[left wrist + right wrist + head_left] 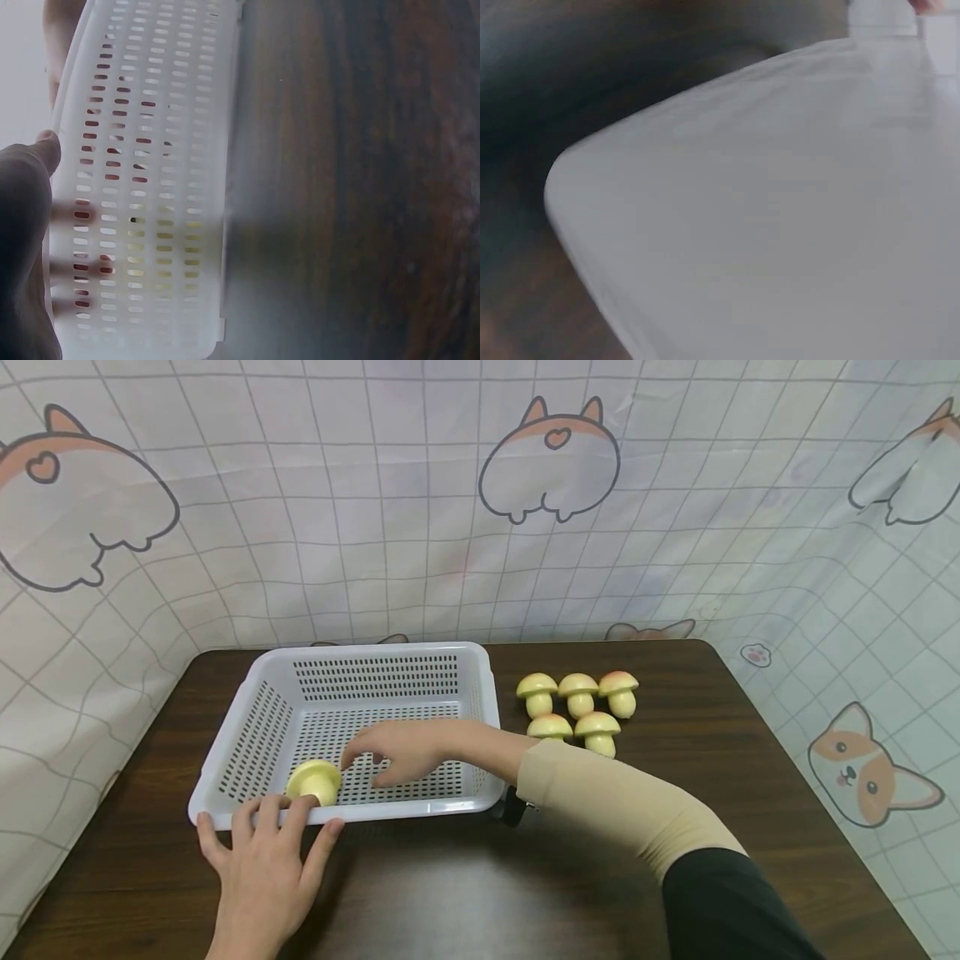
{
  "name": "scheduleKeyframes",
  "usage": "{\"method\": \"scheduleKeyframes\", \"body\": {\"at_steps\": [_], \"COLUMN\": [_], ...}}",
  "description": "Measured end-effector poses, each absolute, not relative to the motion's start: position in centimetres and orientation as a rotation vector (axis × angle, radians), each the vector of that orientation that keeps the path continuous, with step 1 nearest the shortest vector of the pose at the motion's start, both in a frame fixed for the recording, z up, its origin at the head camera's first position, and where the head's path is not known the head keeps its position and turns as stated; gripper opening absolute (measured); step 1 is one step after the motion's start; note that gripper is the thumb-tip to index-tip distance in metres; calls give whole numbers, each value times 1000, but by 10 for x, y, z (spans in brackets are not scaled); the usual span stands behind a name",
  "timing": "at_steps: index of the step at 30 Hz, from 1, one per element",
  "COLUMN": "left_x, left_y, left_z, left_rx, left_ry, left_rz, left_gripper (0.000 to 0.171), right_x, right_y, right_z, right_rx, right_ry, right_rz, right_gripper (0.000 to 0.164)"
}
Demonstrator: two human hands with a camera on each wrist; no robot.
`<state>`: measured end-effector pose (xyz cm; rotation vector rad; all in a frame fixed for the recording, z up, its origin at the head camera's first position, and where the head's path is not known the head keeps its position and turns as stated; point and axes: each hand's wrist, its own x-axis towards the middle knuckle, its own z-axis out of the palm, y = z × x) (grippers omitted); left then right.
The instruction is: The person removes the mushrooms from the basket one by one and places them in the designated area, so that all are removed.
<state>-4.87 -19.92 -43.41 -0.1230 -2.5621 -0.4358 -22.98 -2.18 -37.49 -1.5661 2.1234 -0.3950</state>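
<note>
A white perforated plastic basket (pixel 390 812) stands on the table's left half. My left hand (pixel 266 864) grips its near rim, fingers hooked over the edge and thumb outside; the left wrist view shows fingers through the slots of the basket wall (pixel 157 187). One yellow toy mushroom (pixel 315 779) lies inside, just beyond those fingers. Reaching in from the right, my right hand (pixel 401 752) hovers over the basket floor beside this mushroom, its fingers loosely bent with nothing between them. The right wrist view is mostly filled by a blurred pale surface (pixel 742 225).
Several more mushrooms with yellow, red-tinged caps (pixel 579 689) stand in two rows right of the basket. The right forearm partly covers the front row. Dark wood tabletop (pixel 697 727) surrounds them. A patterned cloth (pixel 420 527) hangs behind and along the sides.
</note>
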Motion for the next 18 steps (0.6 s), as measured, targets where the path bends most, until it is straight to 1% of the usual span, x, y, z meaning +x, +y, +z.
{"method": "scheduleKeyframes", "body": {"at_steps": [6,11,18], "left_x": [-49,-49,-49], "left_y": [-199,-199,-200], "left_z": [-433,-434,-435], "left_rx": [-118,-122,-122], "left_ry": [-2570,-2571,-2571], "left_rz": [-445,-448,-460], "left_gripper": [45,45,45], "right_x": [-227,-225,-229], "right_y": [-14,-6,-5], "right_z": [-364,-355,-328], "right_rx": [-1605,-1583,-1586], "right_ry": [2090,2052,2045], "right_rz": [-339,-277,-267], "right_gripper": [43,45,45]}}
